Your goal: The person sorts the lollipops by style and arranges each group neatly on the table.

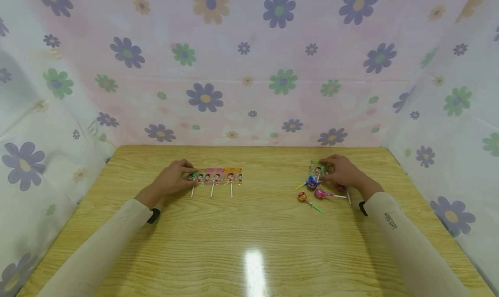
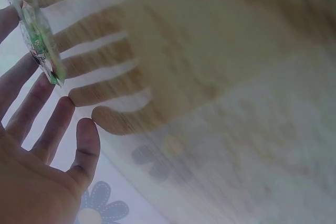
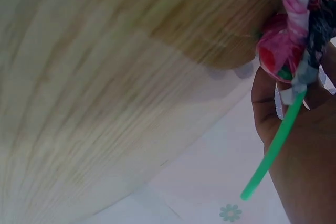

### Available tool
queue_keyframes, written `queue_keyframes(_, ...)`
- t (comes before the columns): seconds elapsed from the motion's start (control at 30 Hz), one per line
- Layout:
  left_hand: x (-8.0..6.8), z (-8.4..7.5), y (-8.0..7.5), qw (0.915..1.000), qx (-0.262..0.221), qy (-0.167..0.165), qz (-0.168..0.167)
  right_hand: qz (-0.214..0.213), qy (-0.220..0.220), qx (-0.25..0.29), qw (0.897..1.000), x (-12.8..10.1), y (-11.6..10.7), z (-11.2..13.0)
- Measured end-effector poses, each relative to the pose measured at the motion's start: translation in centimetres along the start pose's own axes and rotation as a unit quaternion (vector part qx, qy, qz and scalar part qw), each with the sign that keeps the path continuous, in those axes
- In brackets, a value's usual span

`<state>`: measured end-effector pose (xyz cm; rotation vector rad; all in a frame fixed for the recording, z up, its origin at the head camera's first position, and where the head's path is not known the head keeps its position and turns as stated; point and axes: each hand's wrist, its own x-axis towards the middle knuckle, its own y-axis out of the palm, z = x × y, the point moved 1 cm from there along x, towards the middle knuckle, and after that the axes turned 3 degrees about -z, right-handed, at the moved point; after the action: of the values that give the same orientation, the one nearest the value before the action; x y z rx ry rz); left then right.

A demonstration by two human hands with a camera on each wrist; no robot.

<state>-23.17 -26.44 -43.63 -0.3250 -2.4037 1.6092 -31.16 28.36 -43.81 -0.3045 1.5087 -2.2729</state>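
A: Left hand (image 1: pixel 171 180) lies on the bench (image 1: pixel 249 236), fingers fairly straight, tips touching the left end of the flat lollipop row (image 1: pixel 216 176). Three white sticks point toward the person. No real grip there, more a press.

B: Risk on that side?

A: In my judgement, a sideways nudge from those fingertips could skew the row; the packets lie edge to edge and look light and slick on a glossy top.

B: And the right?

A: Right hand (image 1: pixel 343 172) is curled over a flat packet lollipop (image 1: pixel 317 169), pinching it at the far edge of the loose pile. Round lollipops (image 1: pixel 313 191) sit just beside and under the hand (the wrist view shows a pink wrapped head (image 3: pixel 278 51) and a green stick (image 3: pixel 273 150) pressed against the palm side).

B: So lifting could drag one along?

A: Likely. A stick caught under the hand could roll a round one away, or scatter the pile.

B: Looks of the held packet?

A: Flat, printed with a cartoon face, green-tinted wrapper, white stick. Whether it is off the bench, I cannot tell.
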Motion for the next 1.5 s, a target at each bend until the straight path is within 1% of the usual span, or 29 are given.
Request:
queue_keyframes(0.33, 0.3, 0.0, 0.0, 1.0000, 0.002, 0.001, -0.005, -0.019, 0.015, -0.003, 1.000, -0.1, -0.2, 0.1)
queue_keyframes(0.67, 0.1, -0.4, -0.2, 1.0000, -0.004, -0.003, -0.002, -0.022, 0.022, -0.006, 0.999, -0.4, -0.4, 1.0)
queue_keyframes(1.0, 0.0, -0.3, -0.1, 0.9998, -0.015, -0.010, 0.003, -0.023, 0.027, -0.025, 0.999, -0.4, -0.1, 0.7)
queue_keyframes(1.27, 0.0, -0.2, -0.1, 0.9997, -0.016, -0.015, 0.006, -0.032, 0.027, -0.033, 0.999, -0.7, -0.3, 1.1)
queue_keyframes(1.5, -0.1, -0.2, -0.1, 0.9997, -0.019, -0.016, 0.007, -0.047, 0.034, -0.052, 0.997, -0.8, -0.5, 0.8)
